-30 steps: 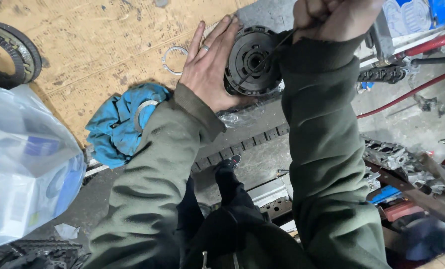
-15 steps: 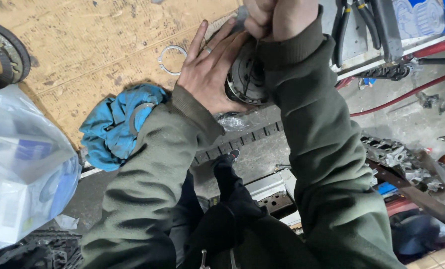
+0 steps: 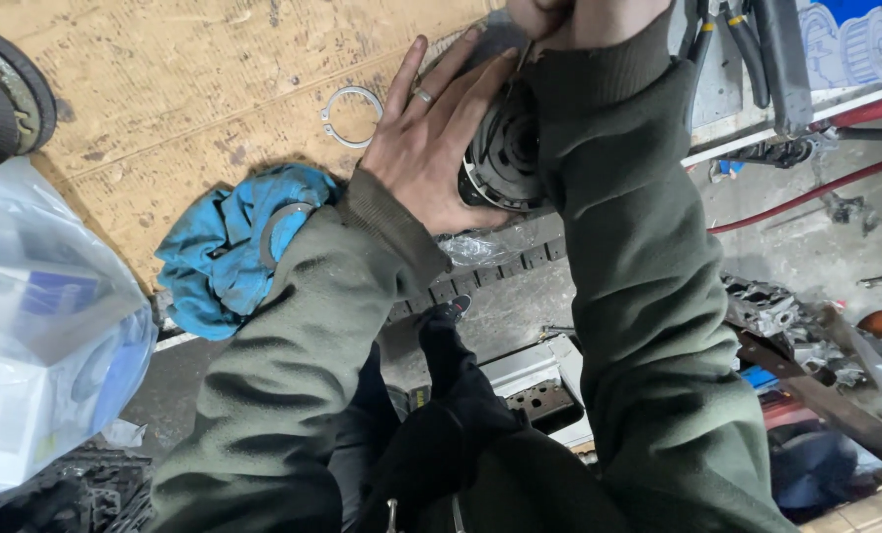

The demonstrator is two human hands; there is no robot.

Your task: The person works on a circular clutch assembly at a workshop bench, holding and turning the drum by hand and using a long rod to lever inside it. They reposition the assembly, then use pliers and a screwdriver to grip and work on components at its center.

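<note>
A round dark metal part [image 3: 505, 153] with a ringed face sits at the edge of a chipboard bench [image 3: 194, 89]. My left hand [image 3: 431, 148] lies against its left side, palm cupped on it and fingers spread along the rim. My right hand [image 3: 569, 20] is closed into a fist just above the part, at the top edge of the view, gripping a thin tool whose tip points down at the part. Most of that tool is hidden. Both arms wear olive green sleeves.
A snap ring [image 3: 350, 116] lies on the bench left of my hand. A blue rag [image 3: 233, 247] holding a metal ring sits at the bench edge. A clear plastic bag [image 3: 36, 336] fills the left. A toothed disc [image 3: 1, 89] lies far left. Scrap metal parts [image 3: 796, 326] cover the floor at right.
My right fist has shifted left over the round part, hiding more of its face. My left hand stays cupped on its side. The view has drifted slightly.
</note>
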